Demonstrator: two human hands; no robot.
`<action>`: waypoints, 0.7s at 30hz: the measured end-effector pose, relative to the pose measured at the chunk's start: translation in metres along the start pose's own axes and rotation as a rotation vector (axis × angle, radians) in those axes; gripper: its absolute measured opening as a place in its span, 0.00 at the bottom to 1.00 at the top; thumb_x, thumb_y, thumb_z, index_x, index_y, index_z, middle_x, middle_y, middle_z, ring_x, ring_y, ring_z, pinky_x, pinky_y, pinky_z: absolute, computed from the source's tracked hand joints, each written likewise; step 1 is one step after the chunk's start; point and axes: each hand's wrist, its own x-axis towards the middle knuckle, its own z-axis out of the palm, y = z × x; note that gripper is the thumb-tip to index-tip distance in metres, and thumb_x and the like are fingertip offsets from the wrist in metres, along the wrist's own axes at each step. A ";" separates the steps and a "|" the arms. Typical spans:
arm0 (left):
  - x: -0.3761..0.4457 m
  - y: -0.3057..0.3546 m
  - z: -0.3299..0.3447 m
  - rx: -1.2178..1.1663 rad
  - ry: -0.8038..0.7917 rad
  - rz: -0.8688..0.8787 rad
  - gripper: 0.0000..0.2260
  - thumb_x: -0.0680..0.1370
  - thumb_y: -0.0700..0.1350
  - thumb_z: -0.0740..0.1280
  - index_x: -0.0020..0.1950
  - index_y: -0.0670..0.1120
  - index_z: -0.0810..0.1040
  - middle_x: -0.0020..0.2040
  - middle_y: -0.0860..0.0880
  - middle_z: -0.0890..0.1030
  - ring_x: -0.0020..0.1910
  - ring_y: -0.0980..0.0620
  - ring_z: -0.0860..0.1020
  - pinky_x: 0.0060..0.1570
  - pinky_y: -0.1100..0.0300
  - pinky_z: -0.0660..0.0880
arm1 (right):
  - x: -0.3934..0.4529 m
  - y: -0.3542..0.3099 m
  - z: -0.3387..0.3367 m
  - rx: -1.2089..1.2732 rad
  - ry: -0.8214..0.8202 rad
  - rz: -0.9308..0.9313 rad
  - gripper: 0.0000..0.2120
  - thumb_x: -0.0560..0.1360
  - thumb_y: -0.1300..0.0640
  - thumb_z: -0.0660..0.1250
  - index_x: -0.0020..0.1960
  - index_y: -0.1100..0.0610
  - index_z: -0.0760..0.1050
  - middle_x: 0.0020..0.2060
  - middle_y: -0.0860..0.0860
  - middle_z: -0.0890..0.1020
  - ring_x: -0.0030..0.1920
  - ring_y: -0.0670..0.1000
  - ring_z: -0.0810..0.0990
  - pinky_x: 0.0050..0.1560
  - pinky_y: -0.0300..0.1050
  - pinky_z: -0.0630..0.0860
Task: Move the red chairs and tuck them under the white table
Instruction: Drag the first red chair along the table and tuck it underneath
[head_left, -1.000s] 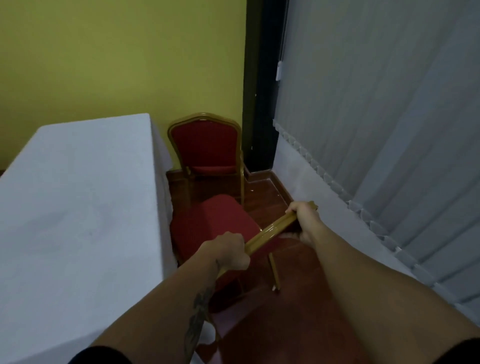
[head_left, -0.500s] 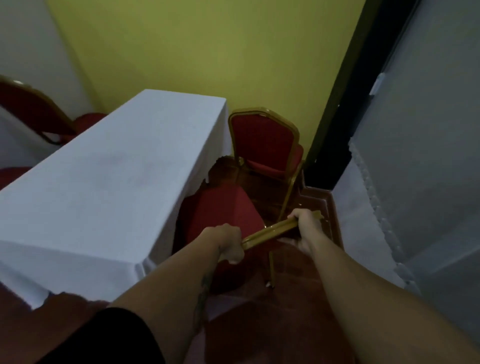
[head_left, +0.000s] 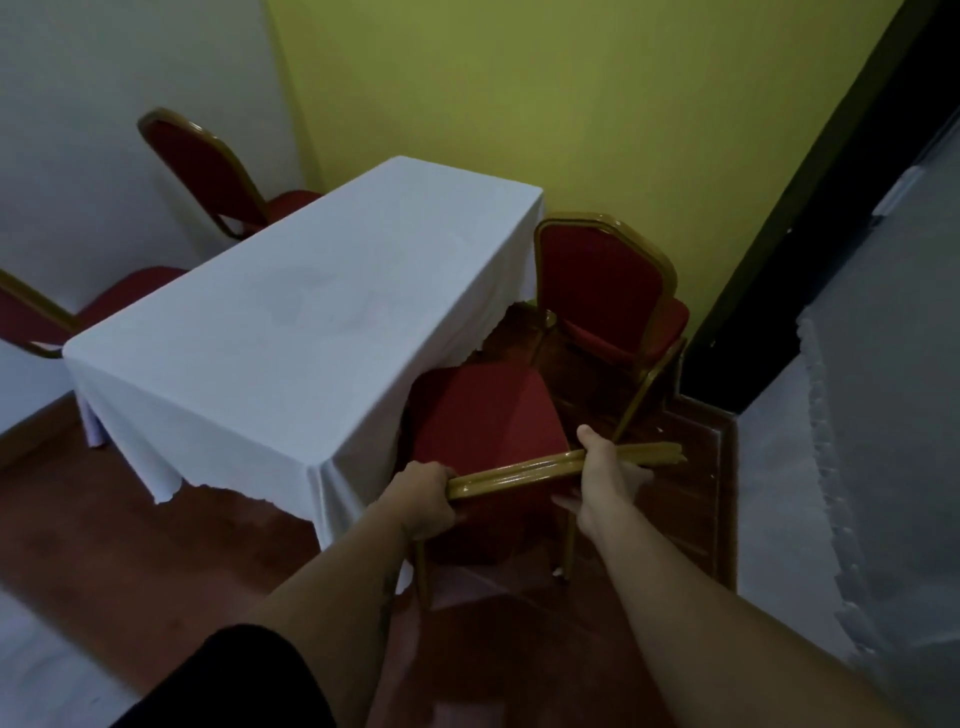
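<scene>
Head view: left hand (head_left: 427, 498) and right hand (head_left: 598, 477) both had fingers wrapped tight around the gold top rail of the near red chair (head_left: 485, 415). Its seat sat against the white table (head_left: 291, 332), front edge just under the hanging cloth. Second red chair (head_left: 605, 291) stood just beyond at the table's far corner. Two more red chairs (head_left: 208, 171) sat on the opposite side.

Yellow-green wall (head_left: 571, 104), dark wooden floor (head_left: 130, 545), grey curtain (head_left: 893, 415)

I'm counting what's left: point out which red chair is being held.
The near chair, seat partly under the white table; both hands grip its gold backrest rail. The other three stand untouched.
</scene>
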 end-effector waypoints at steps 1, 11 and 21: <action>0.003 0.001 -0.001 0.014 -0.011 0.005 0.17 0.73 0.45 0.71 0.62 0.50 0.82 0.56 0.46 0.84 0.53 0.45 0.83 0.54 0.54 0.81 | -0.003 0.000 0.003 0.001 0.007 -0.006 0.35 0.70 0.54 0.76 0.70 0.55 0.60 0.58 0.59 0.78 0.55 0.63 0.82 0.46 0.65 0.84; -0.010 0.023 0.022 0.091 -0.094 0.016 0.11 0.75 0.40 0.67 0.57 0.43 0.81 0.55 0.43 0.83 0.52 0.43 0.84 0.50 0.53 0.82 | -0.005 -0.006 -0.013 -0.041 0.069 -0.078 0.33 0.63 0.61 0.64 0.69 0.57 0.65 0.52 0.59 0.81 0.45 0.61 0.84 0.41 0.62 0.84; -0.002 0.086 0.036 0.022 -0.042 -0.143 0.07 0.76 0.38 0.67 0.54 0.45 0.77 0.51 0.46 0.79 0.50 0.45 0.82 0.52 0.52 0.82 | 0.043 -0.057 -0.021 -0.179 -0.097 -0.121 0.27 0.70 0.62 0.67 0.68 0.58 0.66 0.46 0.57 0.79 0.42 0.58 0.82 0.42 0.60 0.84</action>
